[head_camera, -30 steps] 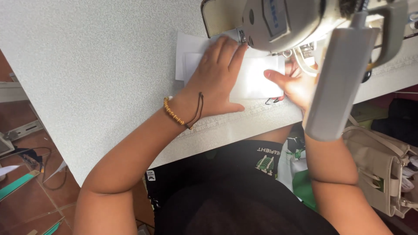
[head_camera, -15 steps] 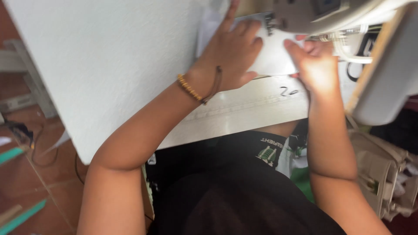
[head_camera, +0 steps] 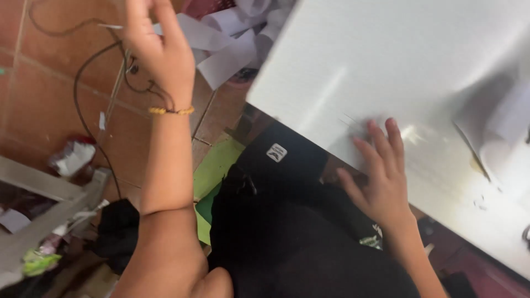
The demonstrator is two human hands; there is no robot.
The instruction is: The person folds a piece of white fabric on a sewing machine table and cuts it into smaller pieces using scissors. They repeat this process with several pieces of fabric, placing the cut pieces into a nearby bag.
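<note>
Hands apart at white table (head_camera: 386, 66).
Right hand (head_camera: 381, 176) spread flat on table edge; left hand (head_camera: 157, 49) raised over floor, fingers loosely open, empty.

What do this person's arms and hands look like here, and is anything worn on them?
Both arms are bare, with no sleeves and no gloves. The left hand has a thin bracelet of amber beads at the wrist. The right hand shows no ring, watch or band.

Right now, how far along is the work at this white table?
Done: nothing finished shows. In hand: the left hand is raised over the tiled floor, near white strips and a dark cable; blur hides whether it holds anything. The right hand lies flat on the white table. Left: a blurred white piece lies untouched.
</note>
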